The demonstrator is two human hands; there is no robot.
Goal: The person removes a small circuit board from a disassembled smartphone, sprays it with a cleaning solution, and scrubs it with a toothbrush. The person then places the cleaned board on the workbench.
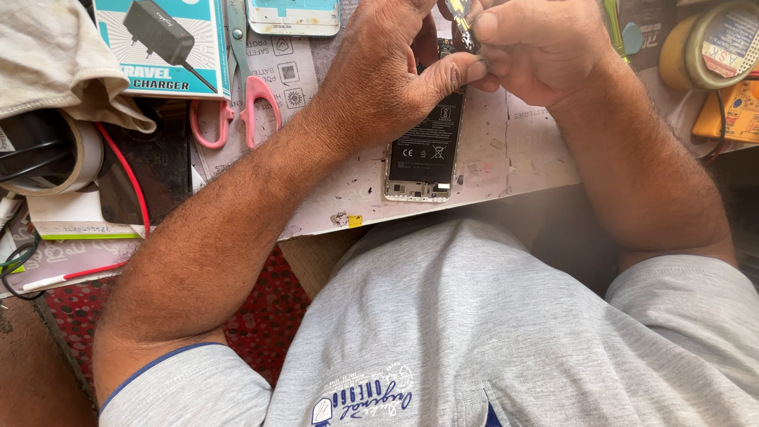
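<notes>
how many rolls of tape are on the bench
2: one pale roll at the left edge, beside the red wire; one yellow roll at the top right corner. Others may lie hidden under the hands or cloth.

Teal-and-white rectangular charger box [162,47] at the worktop's far left edge; black rectangular battery label [427,142] inside the opened phone [417,188] near the front edge; round paper-labelled tape roll [723,43], far right corner.

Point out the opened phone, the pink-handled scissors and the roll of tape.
opened phone [423,154]: head view, on its black battery.
pink-handled scissors [257,99]: head view, on one pink handle loop.
roll of tape [83,162]: head view, on its outer rim.
</notes>
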